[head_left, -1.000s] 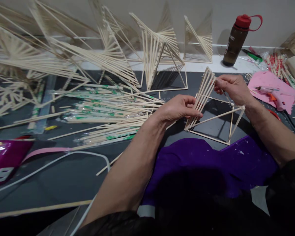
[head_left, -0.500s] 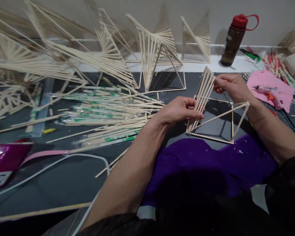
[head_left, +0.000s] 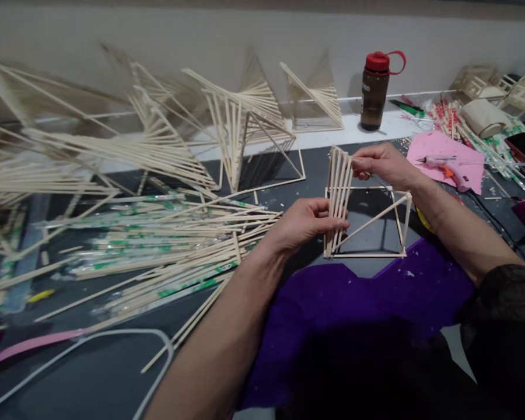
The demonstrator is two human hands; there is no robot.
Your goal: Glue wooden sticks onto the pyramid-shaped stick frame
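Note:
A small wooden stick frame [head_left: 370, 255] stands on the dark table, with a fan of several upright sticks [head_left: 342, 186] along its left side. My left hand [head_left: 310, 224] pinches those sticks low down between thumb and fingers. At the top of the fan, my right hand [head_left: 378, 163] is closed with its fingertips against the rightmost stick. Whether it holds anything else is too small to tell. Purple cloth [head_left: 354, 297] lies in front of the frame.
Loose and wrapped sticks [head_left: 170, 233] cover the table left of my hands. Finished stick structures [head_left: 254, 99] line the wall. A brown bottle with a red lid [head_left: 373, 96] stands behind. A glue gun [head_left: 448, 169] rests on pink cloth [head_left: 433, 146] at the right.
The camera view has turned to the right, so most things appear further left and lower. Both hands keep their places on the stick fan, which looks more upright in view.

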